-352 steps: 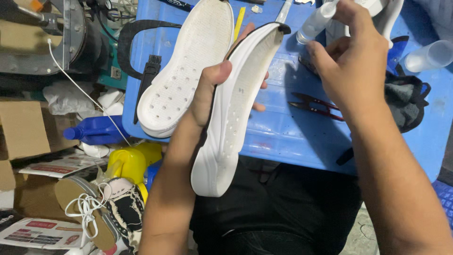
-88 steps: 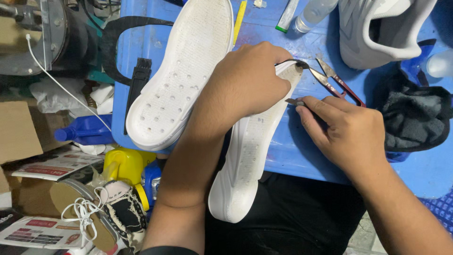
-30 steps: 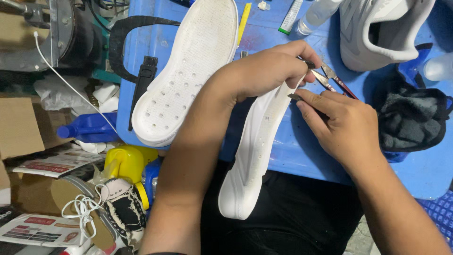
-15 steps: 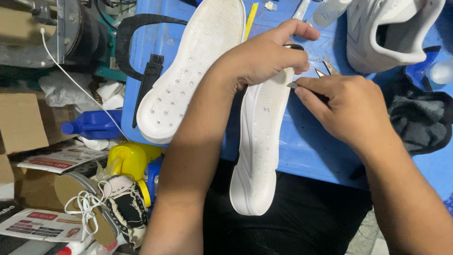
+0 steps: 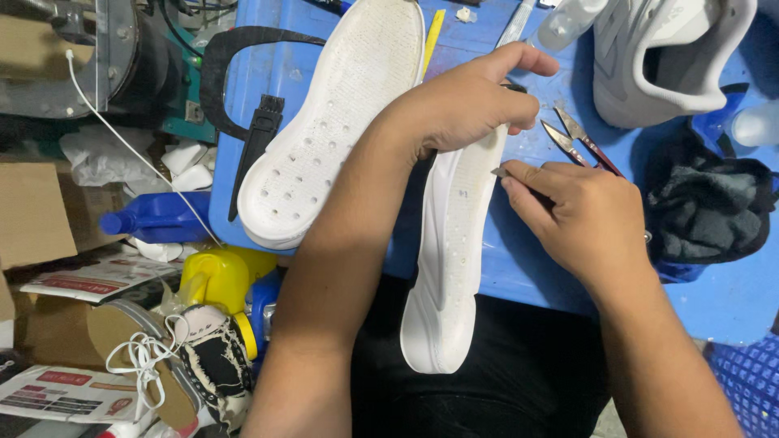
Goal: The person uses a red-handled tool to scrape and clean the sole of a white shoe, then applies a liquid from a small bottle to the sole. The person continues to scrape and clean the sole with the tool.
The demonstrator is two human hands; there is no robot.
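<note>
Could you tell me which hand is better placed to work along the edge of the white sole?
Right. The right hand pinches a small blade at the sole edge; the left hand grips its top end.

Left hand [image 5: 466, 105] hides white sole [image 5: 450, 251] toe; grey shoe [image 5: 661, 53] cut by top edge.

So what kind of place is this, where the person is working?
It looks like a shoe repair or shoemaking workbench. The left hand holds a white shoe sole on a blue table; another sole, a grey sneaker and small snips lie nearby.
</note>
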